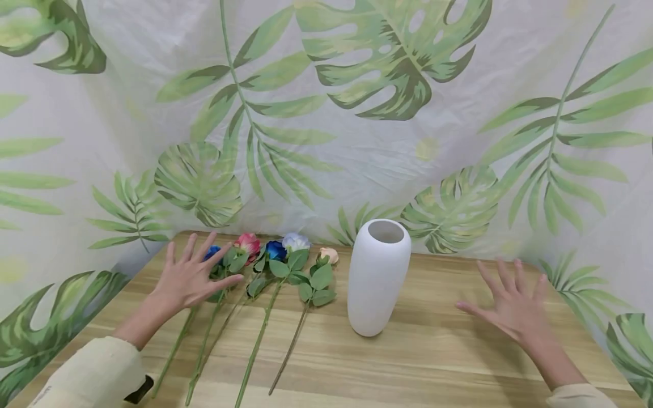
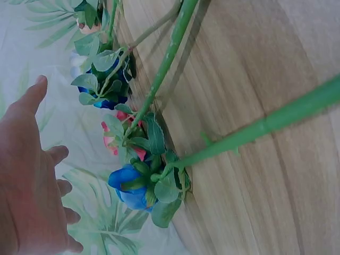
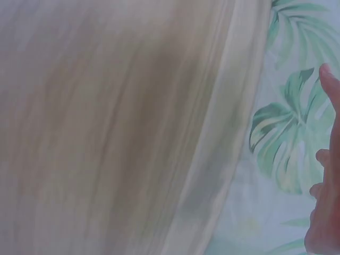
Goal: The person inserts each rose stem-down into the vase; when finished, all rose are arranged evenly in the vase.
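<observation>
My left hand (image 1: pixel 187 279), fingers spread, hovers above the left end of a row of artificial roses and holds nothing. Beneath it a blue rose (image 2: pixel 130 186) is partly hidden in the head view. Beside that lie a pink rose (image 1: pixel 248 247), a second blue rose (image 1: pixel 276 250), a pale lilac-white rose (image 1: pixel 296 242) and a small peach rose (image 1: pixel 329 255), green stems pointing toward me. A white vase (image 1: pixel 378 283) stands upright right of the flowers, its mouth uncovered. Over the table's right side my right hand (image 1: pixel 516 306) is spread with nothing in it.
The wooden table (image 1: pixel 433 362) carries the vase and flowers. A leaf-print cloth (image 1: pixel 285 130) hangs behind it and down both sides, close to the table's back edge. Something black (image 1: pixel 139 390) shows at my left sleeve.
</observation>
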Available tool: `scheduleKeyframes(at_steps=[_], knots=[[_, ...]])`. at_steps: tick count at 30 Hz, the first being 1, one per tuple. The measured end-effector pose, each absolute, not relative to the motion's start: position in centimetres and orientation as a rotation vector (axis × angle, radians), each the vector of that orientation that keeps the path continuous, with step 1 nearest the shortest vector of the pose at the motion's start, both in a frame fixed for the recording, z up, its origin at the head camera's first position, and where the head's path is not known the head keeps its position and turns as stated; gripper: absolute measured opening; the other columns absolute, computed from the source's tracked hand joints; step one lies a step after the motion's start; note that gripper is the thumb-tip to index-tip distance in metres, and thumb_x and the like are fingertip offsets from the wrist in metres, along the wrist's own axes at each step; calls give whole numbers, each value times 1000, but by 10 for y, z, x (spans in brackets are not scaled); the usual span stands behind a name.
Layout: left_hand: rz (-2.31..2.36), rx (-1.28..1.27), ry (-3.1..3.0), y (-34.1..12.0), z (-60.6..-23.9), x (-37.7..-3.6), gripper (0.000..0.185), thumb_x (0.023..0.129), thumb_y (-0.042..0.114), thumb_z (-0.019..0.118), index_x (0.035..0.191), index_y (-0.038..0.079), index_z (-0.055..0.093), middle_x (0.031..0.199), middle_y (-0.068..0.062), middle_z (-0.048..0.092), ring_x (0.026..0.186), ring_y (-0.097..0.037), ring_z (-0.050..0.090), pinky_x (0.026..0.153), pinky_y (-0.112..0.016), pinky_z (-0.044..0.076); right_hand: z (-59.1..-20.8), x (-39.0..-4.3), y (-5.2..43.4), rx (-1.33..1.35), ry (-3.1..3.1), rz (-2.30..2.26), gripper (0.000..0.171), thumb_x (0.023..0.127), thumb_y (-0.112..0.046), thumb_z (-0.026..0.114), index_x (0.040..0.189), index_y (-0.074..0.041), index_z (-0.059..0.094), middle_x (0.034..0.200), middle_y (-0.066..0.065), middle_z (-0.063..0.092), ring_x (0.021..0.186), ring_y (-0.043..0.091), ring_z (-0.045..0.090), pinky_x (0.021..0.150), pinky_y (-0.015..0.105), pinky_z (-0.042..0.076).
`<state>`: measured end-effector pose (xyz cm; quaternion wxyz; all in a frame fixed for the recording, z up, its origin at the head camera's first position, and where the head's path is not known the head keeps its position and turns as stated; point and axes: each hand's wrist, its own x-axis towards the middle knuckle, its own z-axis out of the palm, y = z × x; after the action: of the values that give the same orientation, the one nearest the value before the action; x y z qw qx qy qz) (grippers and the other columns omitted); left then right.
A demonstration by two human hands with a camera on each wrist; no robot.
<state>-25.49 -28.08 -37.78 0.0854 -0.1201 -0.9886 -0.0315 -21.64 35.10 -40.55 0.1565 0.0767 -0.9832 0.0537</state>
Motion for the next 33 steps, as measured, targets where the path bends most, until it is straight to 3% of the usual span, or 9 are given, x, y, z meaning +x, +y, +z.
scheduleKeyframes(at_steps=[6, 12, 16, 23, 30, 33], knots=[[-188, -404, -2954, -274, -377, -254, 94, 93, 76, 52, 164, 18, 31, 171, -21, 13, 153, -55, 9, 116, -80, 1, -397, -218, 328, 269, -2854, 379, 104, 89, -68, 65, 167, -19, 19, 168, 30, 14, 153, 55, -5, 110, 86, -3], [-380, -478, -2964, -265, -375, -252, 93, 95, 70, 57, 162, 10, 34, 169, -26, 18, 151, -58, 13, 117, -77, 7, -390, -218, 300, 413, -2826, 792, 99, 88, -49, 76, 165, -12, 26, 166, 30, 21, 150, 62, 7, 105, 89, 12], [-475, -508, -2962, -259, -373, -250, 91, 96, 67, 58, 162, 9, 35, 168, -27, 20, 150, -58, 15, 118, -77, 10, -385, -218, 285, 499, -2752, 1004, 97, 87, -38, 81, 165, -13, 28, 166, 27, 25, 150, 59, 15, 107, 86, 18], [-657, -560, -2936, -251, -370, -247, 86, 98, 60, 61, 163, 11, 34, 168, -26, 21, 149, -57, 23, 105, -83, 29, -378, -213, 264, 553, -2707, 1091, 92, 88, -36, 80, 165, -20, 30, 164, 25, 32, 147, 54, 31, 109, 80, 29], [-842, -624, -2887, -246, -370, -248, 81, 99, 52, 64, 161, 8, 36, 164, -28, 30, 145, -57, 31, 105, -80, 35, -374, -214, 251, 667, -2594, 1293, 85, 91, -22, 79, 162, -9, 34, 164, 20, 36, 150, 46, 32, 115, 67, 34], [-946, -668, -2850, -245, -372, -247, 78, 99, 46, 67, 159, 6, 38, 159, -29, 37, 141, -55, 39, 104, -75, 40, -372, -215, 246, 720, -2520, 1421, 82, 91, -11, 79, 160, -4, 35, 163, 19, 39, 149, 41, 36, 117, 49, 41]])
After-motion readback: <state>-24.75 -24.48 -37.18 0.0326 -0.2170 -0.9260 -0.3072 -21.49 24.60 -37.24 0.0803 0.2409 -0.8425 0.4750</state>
